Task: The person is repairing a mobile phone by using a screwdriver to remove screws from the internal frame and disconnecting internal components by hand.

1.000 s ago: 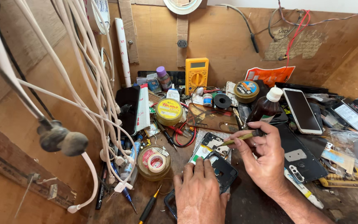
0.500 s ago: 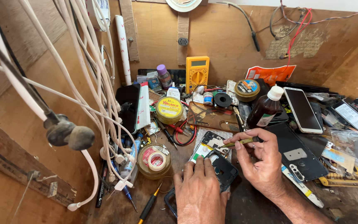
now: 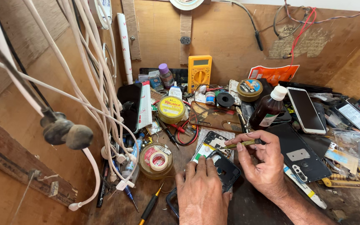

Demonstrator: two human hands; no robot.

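An opened phone [image 3: 214, 155] with its back off lies on the cluttered bench in front of me. My left hand [image 3: 201, 191] presses down on its lower part, fingers spread over the dark frame. My right hand [image 3: 262, 160] pinches a thin yellow-green tool [image 3: 237, 145], tip pointing left over the phone's exposed inside. A dark phone back cover [image 3: 303, 157] lies just right of my right hand.
A yellow multimeter [image 3: 199, 71] leans on the back wall. A brown bottle [image 3: 268, 109], white-framed phone [image 3: 305, 109], yellow tin [image 3: 171, 109], tape rolls in a dish [image 3: 156, 160] and screwdriver [image 3: 149, 208] crowd the bench. White cables [image 3: 101, 108] hang at left.
Both hands stay on the opened phone. My right hand with the thin tool has shifted only slightly over the phone's inside.
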